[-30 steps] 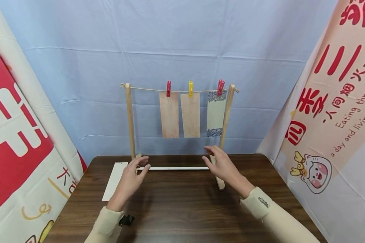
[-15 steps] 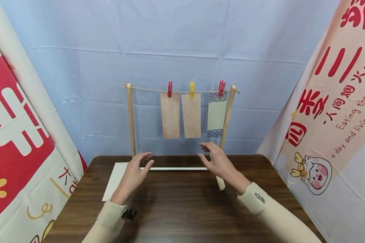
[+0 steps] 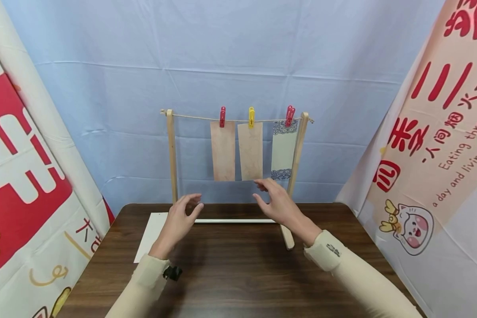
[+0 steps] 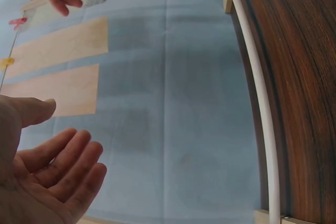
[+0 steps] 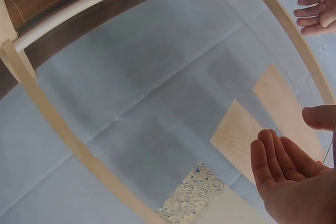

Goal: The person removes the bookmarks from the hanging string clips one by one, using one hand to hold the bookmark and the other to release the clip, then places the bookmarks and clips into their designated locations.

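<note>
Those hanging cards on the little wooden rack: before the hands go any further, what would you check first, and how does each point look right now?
1. Both hands free: left hand and right hand are open and hold nothing. Ok.
2. Cards pegged: the two tan cards and the blue-patterned card each hang from a peg on the string. Ok.
3. Rack standing: both posts are up, though the right post leans a little. Ok.
4. Way to the cards: nothing lies between the hands and the cards. Ok.
5. How firmly the pegs bite: cannot tell.
6. White sheet: flat on the table, left of the hands. Ok.
</note>
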Action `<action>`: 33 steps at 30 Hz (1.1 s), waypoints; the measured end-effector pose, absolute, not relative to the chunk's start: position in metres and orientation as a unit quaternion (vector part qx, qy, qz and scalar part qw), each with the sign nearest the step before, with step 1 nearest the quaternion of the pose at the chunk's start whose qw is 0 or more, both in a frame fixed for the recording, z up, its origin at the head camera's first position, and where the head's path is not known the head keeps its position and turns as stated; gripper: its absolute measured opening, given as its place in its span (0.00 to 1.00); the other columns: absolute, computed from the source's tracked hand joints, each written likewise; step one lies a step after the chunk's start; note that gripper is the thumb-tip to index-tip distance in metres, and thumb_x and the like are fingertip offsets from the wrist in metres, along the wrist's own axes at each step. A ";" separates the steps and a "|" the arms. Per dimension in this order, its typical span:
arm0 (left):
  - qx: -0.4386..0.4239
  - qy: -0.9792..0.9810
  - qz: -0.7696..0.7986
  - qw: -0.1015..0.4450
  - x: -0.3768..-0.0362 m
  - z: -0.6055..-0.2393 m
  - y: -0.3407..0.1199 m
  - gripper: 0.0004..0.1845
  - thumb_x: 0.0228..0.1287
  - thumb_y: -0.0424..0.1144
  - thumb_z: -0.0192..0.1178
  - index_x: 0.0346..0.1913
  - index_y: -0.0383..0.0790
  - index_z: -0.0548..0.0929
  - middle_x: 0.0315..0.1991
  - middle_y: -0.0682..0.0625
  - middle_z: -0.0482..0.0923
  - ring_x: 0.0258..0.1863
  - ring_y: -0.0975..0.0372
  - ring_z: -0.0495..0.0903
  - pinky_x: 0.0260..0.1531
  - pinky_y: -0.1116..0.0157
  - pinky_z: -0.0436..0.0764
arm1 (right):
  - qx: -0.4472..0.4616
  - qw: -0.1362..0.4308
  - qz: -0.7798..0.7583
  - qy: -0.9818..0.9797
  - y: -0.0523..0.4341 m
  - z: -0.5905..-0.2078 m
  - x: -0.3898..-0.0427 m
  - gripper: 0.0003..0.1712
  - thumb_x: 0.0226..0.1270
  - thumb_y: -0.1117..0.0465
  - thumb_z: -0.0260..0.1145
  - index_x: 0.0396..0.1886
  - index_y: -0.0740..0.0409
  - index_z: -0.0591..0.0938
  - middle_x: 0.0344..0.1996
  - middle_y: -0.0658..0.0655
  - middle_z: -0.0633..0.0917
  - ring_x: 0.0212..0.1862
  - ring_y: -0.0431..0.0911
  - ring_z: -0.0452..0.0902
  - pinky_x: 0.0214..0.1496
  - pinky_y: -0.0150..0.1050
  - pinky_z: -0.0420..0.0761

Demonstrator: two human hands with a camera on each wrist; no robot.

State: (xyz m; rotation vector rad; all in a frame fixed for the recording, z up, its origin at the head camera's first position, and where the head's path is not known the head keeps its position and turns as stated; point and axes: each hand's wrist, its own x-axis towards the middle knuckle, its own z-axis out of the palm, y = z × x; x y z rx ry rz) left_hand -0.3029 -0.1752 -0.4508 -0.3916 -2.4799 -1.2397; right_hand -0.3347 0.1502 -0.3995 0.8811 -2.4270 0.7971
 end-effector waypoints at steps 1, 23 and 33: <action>-0.138 -0.872 -0.437 0.171 -0.304 -0.451 -0.175 0.21 0.80 0.42 0.65 0.70 0.42 0.81 0.59 0.44 0.83 0.59 0.46 0.83 0.60 0.45 0.80 | 0.322 0.222 0.288 -0.874 0.149 -0.399 -0.335 0.24 0.75 0.64 0.73 0.67 0.66 0.80 0.51 0.62 0.85 0.54 0.56 0.83 0.59 0.52 0.85; -0.135 -0.861 -0.466 0.155 -0.327 -0.456 -0.176 0.21 0.81 0.48 0.64 0.69 0.46 0.82 0.62 0.46 0.84 0.61 0.50 0.83 0.62 0.44 0.79 | 0.363 0.265 0.293 -0.844 0.133 -0.371 -0.351 0.23 0.75 0.66 0.72 0.65 0.68 0.80 0.50 0.67 0.85 0.53 0.56 0.83 0.59 0.51 0.85; -0.140 -0.859 -0.469 0.154 -0.333 -0.451 -0.172 0.20 0.82 0.45 0.63 0.69 0.46 0.81 0.63 0.46 0.83 0.62 0.51 0.83 0.64 0.46 0.80 | 0.361 0.269 0.283 -0.847 0.127 -0.360 -0.352 0.23 0.76 0.65 0.71 0.66 0.68 0.80 0.52 0.66 0.85 0.54 0.55 0.82 0.59 0.51 0.84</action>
